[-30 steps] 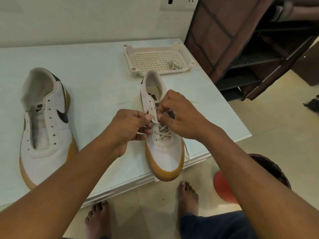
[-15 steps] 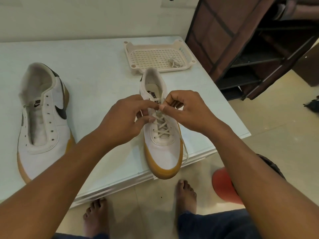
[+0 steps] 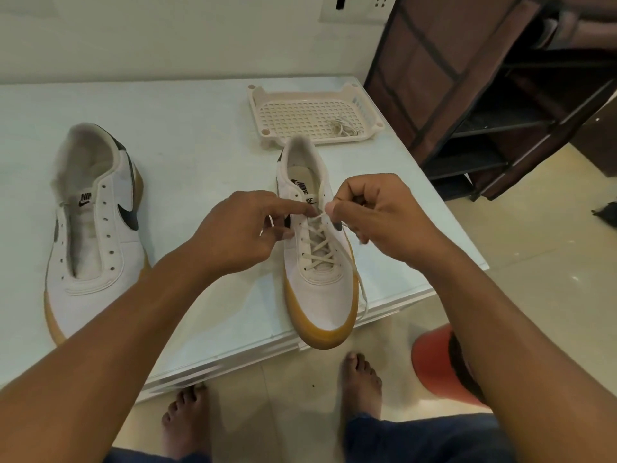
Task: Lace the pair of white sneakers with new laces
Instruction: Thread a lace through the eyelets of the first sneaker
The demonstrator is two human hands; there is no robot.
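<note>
Your right thumb and forefinger (image 3: pixel 331 207) pinch the flat cream shoelace (image 3: pixel 319 243) just above the tongue of the white low-top sneaker with a tan gum sole (image 3: pixel 317 292). The other fingers of your right hand (image 3: pixel 377 217) are curled toward the palm. At nine o'clock of that pinch, your left hand (image 3: pixel 240 228) stretches its forefinger to the same strand and grips it against the thumb, a short loop of lace showing beneath the knuckles. The lace criss-crosses the lower eyelets, and one loose end (image 3: pixel 360 285) trails down the shoe's side toward five o'clock, reaching the table edge. The sneaker stands toe toward you on the pale white table (image 3: pixel 183 128), its toe jutting over the near edge. At nine o'clock, well apart, lies the matching unlaced white sneaker (image 3: pixel 93 228), also toe toward you. At twelve o'clock, just behind the laced shoe's heel, sits a cream perforated plastic tray (image 3: pixel 257 98) with a coiled spare lace (image 3: pixel 342 127) in its right half. A brown fabric shoe rack (image 3: pixel 467 78) stands at two o'clock. A red round stool (image 3: pixel 430 359) sits at five o'clock, partly behind your right forearm. Your bare feet (image 3: pixel 360 375) rest on the tiled floor at six o'clock.
</note>
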